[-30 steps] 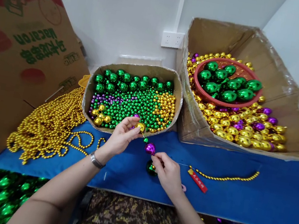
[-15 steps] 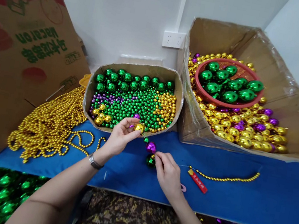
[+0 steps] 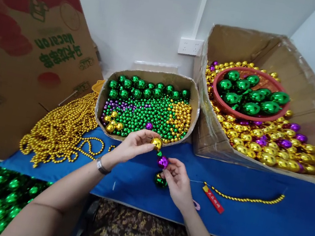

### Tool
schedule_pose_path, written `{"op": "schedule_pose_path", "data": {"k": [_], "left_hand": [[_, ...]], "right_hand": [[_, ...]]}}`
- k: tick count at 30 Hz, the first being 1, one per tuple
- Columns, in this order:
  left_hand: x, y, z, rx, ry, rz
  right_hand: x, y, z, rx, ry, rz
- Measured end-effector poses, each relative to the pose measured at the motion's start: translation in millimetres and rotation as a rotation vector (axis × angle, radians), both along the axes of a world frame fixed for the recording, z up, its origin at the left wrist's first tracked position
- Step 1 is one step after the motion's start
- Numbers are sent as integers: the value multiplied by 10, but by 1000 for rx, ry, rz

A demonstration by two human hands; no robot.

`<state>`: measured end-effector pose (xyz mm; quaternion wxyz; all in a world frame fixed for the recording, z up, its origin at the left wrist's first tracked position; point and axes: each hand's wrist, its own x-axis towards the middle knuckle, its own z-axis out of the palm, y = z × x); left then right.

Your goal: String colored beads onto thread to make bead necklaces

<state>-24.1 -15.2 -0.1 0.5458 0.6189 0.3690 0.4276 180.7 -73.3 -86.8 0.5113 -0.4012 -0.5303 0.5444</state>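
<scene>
Bead string [image 3: 159, 154] held over the middle of the tabletop [image 3: 248, 223], near its front edge.
A gold bead [image 3: 156, 143] is pinched by the fingers of the left hand [image 3: 131, 146], just in front of the small cardboard box [image 3: 153, 73]. The bead string is gripped by the closed fingers of the right hand [image 3: 179, 183], between a purple bead [image 3: 162, 161] and a green bead [image 3: 160, 180].

Left hand [image 3: 132, 146] is pinching a shiny round gold bead [image 3: 156, 143] in front of the cardboard tub of mixed beads [image 3: 153, 74]. Right hand [image 3: 178, 182] is curling its fingertips against a shiny purple bead [image 3: 163, 161] (exact grip's hard to tell), with a glossy green ball [image 3: 160, 180] sitting just below on the blue cloth tabletop [image 3: 248, 227].
</scene>
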Motion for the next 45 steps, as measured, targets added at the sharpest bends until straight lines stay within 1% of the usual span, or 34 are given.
{"op": "schedule_pose_path", "data": {"k": [1, 3, 4, 5, 6, 7, 9, 11, 13, 15, 16, 17, 18, 19, 20, 21, 22, 23, 24, 27, 30, 35, 45], "left_hand": [[-66, 80, 37, 27, 51, -8], [-241, 325, 112, 97, 233, 44], [-346, 481, 144, 166, 418, 159], [-457, 646, 168, 244, 645, 293], [-570, 810, 183, 278, 881, 414], [-678, 960, 187, 261, 1090, 487], [-858, 1193, 168, 217, 1184, 529], [-968, 1319, 126, 183, 1202, 534], [-1003, 1355, 84, 174, 1200, 545], [-973, 1322, 63, 184, 1198, 572], [-936, 1283, 64, 192, 1178, 587], [-885, 1228, 72, 189, 1105, 594], [-822, 1156, 85, 166, 964, 585], [-749, 1068, 103, 117, 762, 558], [-669, 968, 121, 41, 500, 509], [-586, 860, 138, -57, 238, 442], [-504, 749, 152, -155, 38, 385], [-428, 642, 162, -236, -94, 337], [-362, 543, 166, -299, -181, 300], [-236, 332, 146, -396, -307, 246], [-201, 243, 97, -434, -380, 232], [-198, 200, 27, -472, -467, 198], [-218, 160, -22, -456, -515, 132]], "right_hand": [[4, 1, 10, -1, 26, -7], [22, 0, 45, 3, 53, -26], [32, -1, 64, 5, 58, -35], [40, -2, 82, 8, 59, -40], [45, -3, 96, 11, 56, -43], [46, -3, 105, 14, 51, -43], [39, -2, 107, 16, 42, -40], [25, 3, 96, 18, 37, -35], [16, 11, 81, 16, 30, -30], [16, 16, 70, 14, 14, -22], [18, 17, 66, 14, 3, -19], [21, 16, 61, 15, -9, -16], [23, 14, 56, 16, -24, -13], [24, 12, 51, 17, -40, -12], [25, 9, 45, 18, -58, -13], [24, 6, 38, 21, -78, -14], [24, 3, 32, 27, -97, -16], [25, 0, 28, 34, -115, -18], [26, -3, 25, 43, -133, -20], [38, -15, 35, 69, -191, -23], [53, -28, 65, 83, -243, -25], [60, -40, 116, 101, -273, -19], [59, -31, 125, 104, -285, -24]]}}
